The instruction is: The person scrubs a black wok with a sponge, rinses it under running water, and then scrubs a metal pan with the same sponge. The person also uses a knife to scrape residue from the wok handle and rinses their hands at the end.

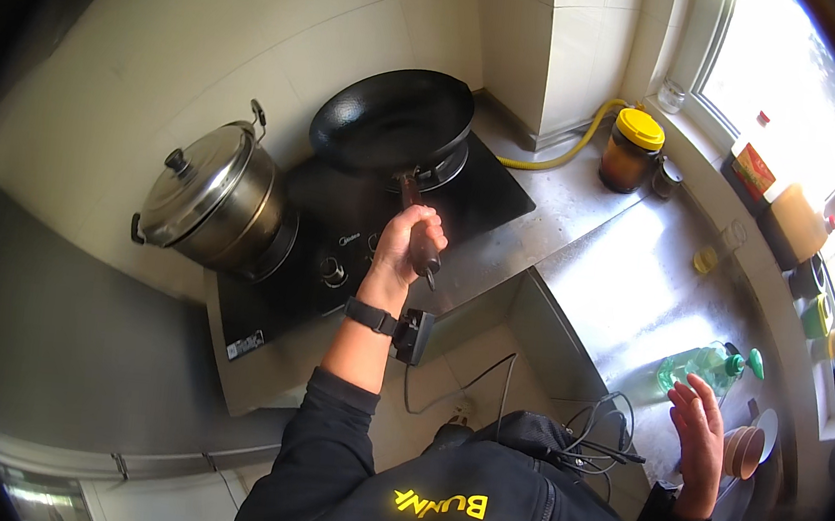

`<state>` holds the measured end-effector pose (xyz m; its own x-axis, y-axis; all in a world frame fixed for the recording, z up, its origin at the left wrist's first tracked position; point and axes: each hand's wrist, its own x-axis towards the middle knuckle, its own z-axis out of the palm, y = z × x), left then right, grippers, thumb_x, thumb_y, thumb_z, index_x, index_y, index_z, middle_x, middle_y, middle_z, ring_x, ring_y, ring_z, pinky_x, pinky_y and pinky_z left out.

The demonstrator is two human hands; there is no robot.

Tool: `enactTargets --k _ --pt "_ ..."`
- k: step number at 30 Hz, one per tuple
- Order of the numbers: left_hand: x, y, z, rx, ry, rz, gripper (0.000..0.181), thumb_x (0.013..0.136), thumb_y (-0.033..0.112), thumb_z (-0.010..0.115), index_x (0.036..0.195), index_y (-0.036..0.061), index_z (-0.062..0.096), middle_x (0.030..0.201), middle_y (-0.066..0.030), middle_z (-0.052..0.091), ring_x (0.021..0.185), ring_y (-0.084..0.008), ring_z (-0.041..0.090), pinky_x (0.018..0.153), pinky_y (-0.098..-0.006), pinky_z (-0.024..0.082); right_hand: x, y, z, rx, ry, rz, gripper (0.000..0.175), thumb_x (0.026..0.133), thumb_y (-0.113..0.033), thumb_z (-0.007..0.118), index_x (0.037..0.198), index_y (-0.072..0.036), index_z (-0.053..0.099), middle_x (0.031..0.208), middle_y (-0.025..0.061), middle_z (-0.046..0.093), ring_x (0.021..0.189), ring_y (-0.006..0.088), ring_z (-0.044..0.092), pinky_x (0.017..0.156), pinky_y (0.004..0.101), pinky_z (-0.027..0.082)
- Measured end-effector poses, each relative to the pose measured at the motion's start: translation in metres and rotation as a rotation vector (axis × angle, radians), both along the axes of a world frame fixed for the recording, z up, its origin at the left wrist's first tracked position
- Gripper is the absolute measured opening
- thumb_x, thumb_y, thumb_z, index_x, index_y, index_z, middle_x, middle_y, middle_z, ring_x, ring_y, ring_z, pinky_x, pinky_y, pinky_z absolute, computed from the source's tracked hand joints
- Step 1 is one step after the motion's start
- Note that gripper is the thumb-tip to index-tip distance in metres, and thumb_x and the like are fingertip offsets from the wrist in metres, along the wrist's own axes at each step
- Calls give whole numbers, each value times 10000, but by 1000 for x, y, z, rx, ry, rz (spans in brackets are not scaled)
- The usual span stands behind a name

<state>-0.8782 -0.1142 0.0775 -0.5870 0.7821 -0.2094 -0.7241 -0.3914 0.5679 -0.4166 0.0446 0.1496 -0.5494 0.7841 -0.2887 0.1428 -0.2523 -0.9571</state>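
My left hand (412, 241) is closed around the dark handle of a black wok (393, 119), which is tilted over the right burner of a black glass gas hob (346, 216). The end of the handle, with its metal hanging loop, sticks out below my fingers. My right hand (698, 438) is raised at the lower right with its fingers apart, nothing seen in it. Just beyond its fingertips is a green transparent pump bottle (701, 367); I cannot tell whether they touch. Bowls (743, 452) stand beside that hand.
A lidded steel pot (216, 196) occupies the left burner. A yellow hose (558, 165) runs behind the steel counter (597, 270), near a yellow-lidded jar (630, 151). A glass with yellow liquid (719, 248) and sauce bottles (790, 225) are at right. Black cables (599, 444) hang at my waist.
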Motion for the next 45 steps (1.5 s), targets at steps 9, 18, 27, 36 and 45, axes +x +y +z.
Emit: enactTargets --k 9,18,27,36,45 --pt "1 6 3 -37 115 -105 333 887 84 494 640 144 279 608 51 237 496 -49 216 434 -217 221 12 -31 -7 -5 30 -82 458 927 -354 548 1292 -86 482 1211 67 546 1124 155 510 942 303 392" --pt "-20 -2 -32 142 -1067 7 480 882 473 492 982 11 579 922 -146 653 871 -271 627 825 -411 510 92 -73 -25 -95 81 -641 200 809 -175 698 958 -148 567 886 -45 552 776 51 503 639 193 411" --pt "180 49 -90 -434 318 -602 415 941 378 459 1195 53 507 1184 -135 567 1084 -242 526 930 -391 425 261 -143 -47 -6 452 -1111 440 753 106 552 602 -190 263 583 -98 284 479 24 234 429 208 188" --pt "503 72 -42 -130 348 -1088 276 933 155 523 1164 5 519 1177 -152 601 983 -259 620 777 -349 504 444 -239 -61 57 633 -1376 455 852 0 578 577 -209 282 589 -102 319 475 18 260 414 192 207" --pt "716 82 4 62 -392 -1628 795 915 587 361 1391 -46 282 1445 -200 314 1369 -331 241 1129 -456 183 539 -224 -65 33 1375 -821 984 844 -713 339 1446 36 127 1524 193 111 1418 315 79 1147 459 68"
